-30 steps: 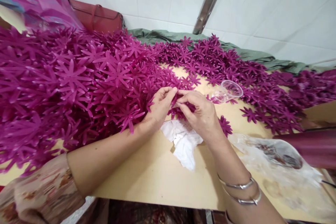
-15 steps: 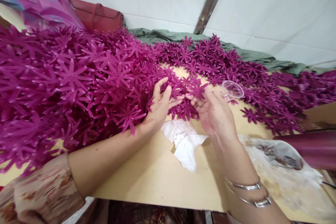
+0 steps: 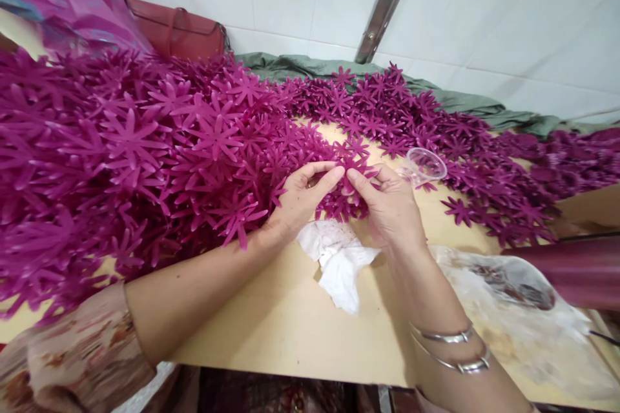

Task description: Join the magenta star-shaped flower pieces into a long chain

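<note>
Thumb to thumb, my two hands meet over the table in front of the heap. My left hand (image 3: 303, 197) is closed in a pinch at the left side of a magenta artificial flower piece (image 3: 361, 169) with long narrow petals. On its right side, my right hand (image 3: 392, 206) pinches the same piece between thumb and fingers. The thumbs cover much of its middle. More such flower pieces lie just below and behind my fingertips. A large heap of magenta flower pieces (image 3: 135, 142) spreads to the left, touching my left hand and forearm.
A crumpled white tissue (image 3: 339, 264) lies below my hands. A clear plastic cup (image 3: 426, 164) is on its side at the right, near darker flower pieces (image 3: 411, 110). A clear plastic bag (image 3: 523, 329), red handbag (image 3: 177, 29) and green cloth (image 3: 290, 66) surround the work area.
My left hand has closed from spread fingers into a pinch and moved right to the flower piece. My right thumb has come down onto it, and the hands are now together.
</note>
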Tool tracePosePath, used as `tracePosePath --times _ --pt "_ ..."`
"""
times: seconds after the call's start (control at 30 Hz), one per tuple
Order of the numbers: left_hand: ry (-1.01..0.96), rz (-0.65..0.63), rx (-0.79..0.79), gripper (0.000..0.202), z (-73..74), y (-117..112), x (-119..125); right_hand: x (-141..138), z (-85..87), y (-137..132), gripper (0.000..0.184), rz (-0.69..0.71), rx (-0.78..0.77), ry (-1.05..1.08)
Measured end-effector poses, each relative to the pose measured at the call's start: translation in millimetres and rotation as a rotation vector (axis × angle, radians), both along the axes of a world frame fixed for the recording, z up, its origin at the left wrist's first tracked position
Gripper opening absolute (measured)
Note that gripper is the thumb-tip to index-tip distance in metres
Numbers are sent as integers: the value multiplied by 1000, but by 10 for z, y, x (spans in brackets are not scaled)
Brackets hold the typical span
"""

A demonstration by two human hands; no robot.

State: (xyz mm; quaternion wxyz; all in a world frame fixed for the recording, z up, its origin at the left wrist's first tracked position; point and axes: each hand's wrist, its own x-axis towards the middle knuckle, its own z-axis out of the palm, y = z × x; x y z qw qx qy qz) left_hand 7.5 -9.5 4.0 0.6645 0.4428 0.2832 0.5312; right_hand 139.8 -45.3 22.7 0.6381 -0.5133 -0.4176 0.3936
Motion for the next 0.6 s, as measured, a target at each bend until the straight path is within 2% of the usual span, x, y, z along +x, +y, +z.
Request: tracePosePath --times 0.13,0.27,0.37,0.53,0.6 --pt "65 32 84 27 -8 -6 -25 -27 21 -18 43 8 -52 -31" --pt "84 122 50 29 -41 20 -36 41 -3 0 46 -103 9 -93" --pt "88 129 37 30 -47 32 -35 89 -15 1 43 -166 49 -159" --pt "90 135 23 28 -7 22 -10 69 51 -40 45 -278 127 -521" --pt "87 141 28 23 7 12 3 57 70 -48 46 -287 144 -572"
